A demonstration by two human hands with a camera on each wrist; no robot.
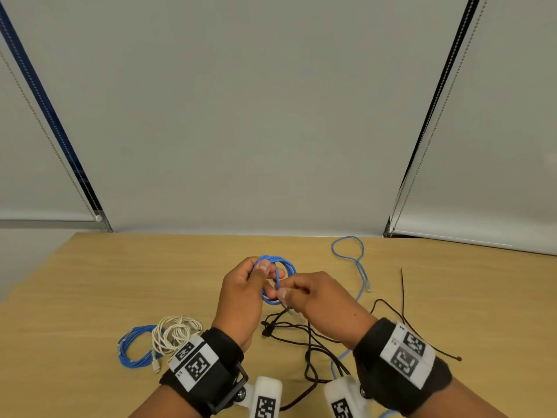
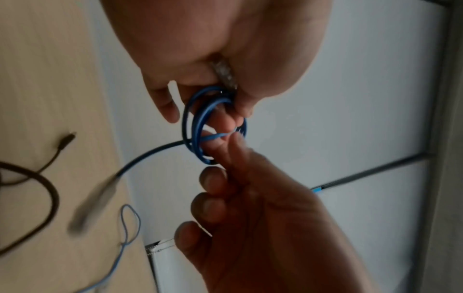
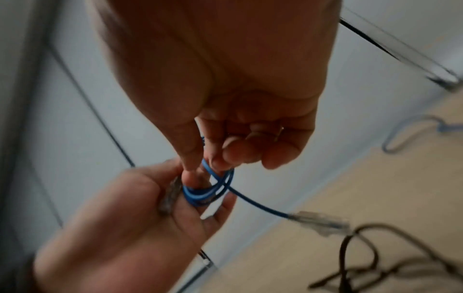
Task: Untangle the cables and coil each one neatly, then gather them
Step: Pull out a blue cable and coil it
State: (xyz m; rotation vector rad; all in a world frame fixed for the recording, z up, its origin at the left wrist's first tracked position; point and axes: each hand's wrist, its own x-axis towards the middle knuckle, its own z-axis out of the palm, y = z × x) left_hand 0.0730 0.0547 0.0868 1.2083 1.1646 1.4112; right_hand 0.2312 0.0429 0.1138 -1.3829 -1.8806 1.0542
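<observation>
Pale roller blinds (image 1: 241,116) hang behind a light wooden table (image 1: 452,297), above whose middle, low in the head view, both hands work a small blue cable coil (image 1: 278,268). Fingers and thumb of the left hand (image 1: 241,294) curl round the coil's loops with one clear plug tucked against the palm, while the right hand (image 1: 319,297) pinches the cable's free strand between thumb and forefinger just right of the coil. At lower left lie a finished blue coil (image 1: 132,351) and a white coil (image 1: 174,331) touching it; tangled black cables (image 1: 304,333) spread beneath the hands, and a loose light-blue cable (image 1: 358,267) loops at upper right.
</observation>
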